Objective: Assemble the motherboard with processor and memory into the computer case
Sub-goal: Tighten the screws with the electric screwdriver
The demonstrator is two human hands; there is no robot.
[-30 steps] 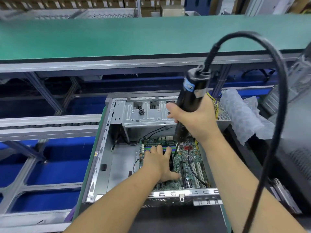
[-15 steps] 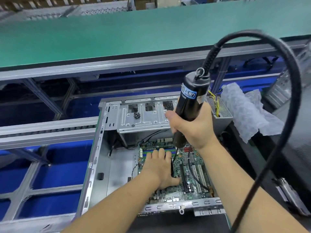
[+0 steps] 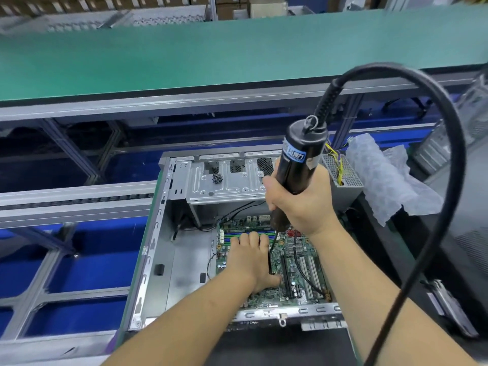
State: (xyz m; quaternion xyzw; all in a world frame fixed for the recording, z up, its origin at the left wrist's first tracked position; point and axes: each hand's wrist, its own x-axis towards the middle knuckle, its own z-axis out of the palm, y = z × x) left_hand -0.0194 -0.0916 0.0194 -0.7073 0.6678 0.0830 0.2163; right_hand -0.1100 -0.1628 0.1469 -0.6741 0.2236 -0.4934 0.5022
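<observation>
An open silver computer case (image 3: 155, 260) lies on its side in front of me. A green motherboard (image 3: 298, 276) with white slots sits inside it at the right. My left hand (image 3: 250, 262) rests flat on the board, fingers straight, reaching the memory slots (image 3: 237, 235). My right hand (image 3: 301, 204) grips a black electric screwdriver (image 3: 298, 165), held upright above the board. Its thin bit (image 3: 273, 241) points down beside my left fingers. The bit's tip is partly hidden.
A thick black cable (image 3: 446, 159) arcs from the screwdriver's top down to the right. Screws (image 3: 217, 178) lie on the case's drive cage (image 3: 224, 186). Bubble wrap (image 3: 383, 175) and a power supply with coloured wires (image 3: 340, 170) sit at the right. A green conveyor belt (image 3: 184, 54) runs behind.
The view has shifted, so the case sits slightly further right and lower. Both hands keep their hold and place; the screwdriver stays upright over the board.
</observation>
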